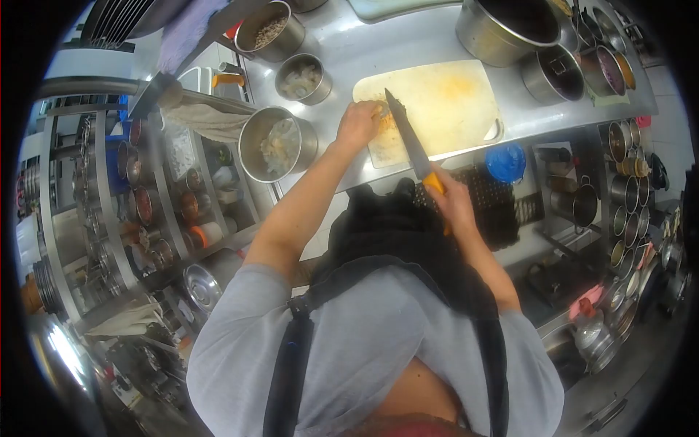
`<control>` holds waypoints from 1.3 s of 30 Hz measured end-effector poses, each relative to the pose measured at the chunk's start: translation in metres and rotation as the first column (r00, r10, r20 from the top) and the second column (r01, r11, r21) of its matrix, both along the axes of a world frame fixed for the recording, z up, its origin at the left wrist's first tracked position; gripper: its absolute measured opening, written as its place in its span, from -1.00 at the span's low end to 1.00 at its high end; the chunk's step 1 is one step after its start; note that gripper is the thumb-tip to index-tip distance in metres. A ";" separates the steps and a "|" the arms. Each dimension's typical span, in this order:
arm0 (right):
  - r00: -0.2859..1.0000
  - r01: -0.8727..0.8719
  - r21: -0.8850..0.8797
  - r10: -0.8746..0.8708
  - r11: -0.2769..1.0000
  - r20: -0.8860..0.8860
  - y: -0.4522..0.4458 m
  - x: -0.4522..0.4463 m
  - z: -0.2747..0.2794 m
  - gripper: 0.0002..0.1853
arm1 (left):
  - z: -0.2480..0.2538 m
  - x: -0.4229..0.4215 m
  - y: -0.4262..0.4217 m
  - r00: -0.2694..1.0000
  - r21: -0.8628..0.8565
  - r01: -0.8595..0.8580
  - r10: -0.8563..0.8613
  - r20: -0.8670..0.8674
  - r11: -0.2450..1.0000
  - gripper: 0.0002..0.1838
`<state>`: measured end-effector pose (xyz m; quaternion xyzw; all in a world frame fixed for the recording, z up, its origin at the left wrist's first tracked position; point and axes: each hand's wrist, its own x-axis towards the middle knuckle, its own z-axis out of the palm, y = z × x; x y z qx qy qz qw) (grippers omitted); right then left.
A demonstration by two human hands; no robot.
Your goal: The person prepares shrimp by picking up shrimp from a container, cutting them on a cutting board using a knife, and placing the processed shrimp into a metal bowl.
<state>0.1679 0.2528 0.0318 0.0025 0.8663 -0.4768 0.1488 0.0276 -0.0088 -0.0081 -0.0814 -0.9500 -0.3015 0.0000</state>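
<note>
The right hand (454, 204) has its fingers wrapped around the knife (410, 138). The long blade points away from the person, leaning left. Small food bits (388, 130) sit on the cutting board (455, 109), between the blade and the nearer left hand (358, 124). Its fingers are bunched; can't tell if they hold any.

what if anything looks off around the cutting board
The cutting board has a yellow-orange patch toward its far right, away from the knife; it looks like a stain, though wet residue can't be ruled out. Nothing else stands out.
</note>
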 end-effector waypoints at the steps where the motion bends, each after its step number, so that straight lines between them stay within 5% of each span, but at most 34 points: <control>1: 1.000 0.016 -0.027 -0.016 1.000 0.002 -0.001 0.001 -0.003 -0.40 | 0.000 0.002 0.001 0.994 -0.002 0.040 -0.040 -0.104 0.999 -0.75; 19: 0.936 0.136 -0.270 -0.034 0.953 0.350 -0.009 -0.005 -0.020 -0.36 | -0.019 -0.001 0.004 0.997 -0.189 0.025 -0.039 -0.069 0.982 -0.67; 28: 0.919 0.189 -0.372 -0.030 0.909 0.393 -0.004 0.031 -0.016 -0.39 | -0.020 0.003 0.010 0.996 -0.080 -0.085 0.085 -0.001 0.993 -0.71; 39: 0.912 0.222 -0.419 -0.036 0.880 0.409 -0.011 0.024 -0.020 -0.37 | -0.012 0.006 0.020 0.980 -0.146 -0.136 0.155 0.125 0.980 -0.71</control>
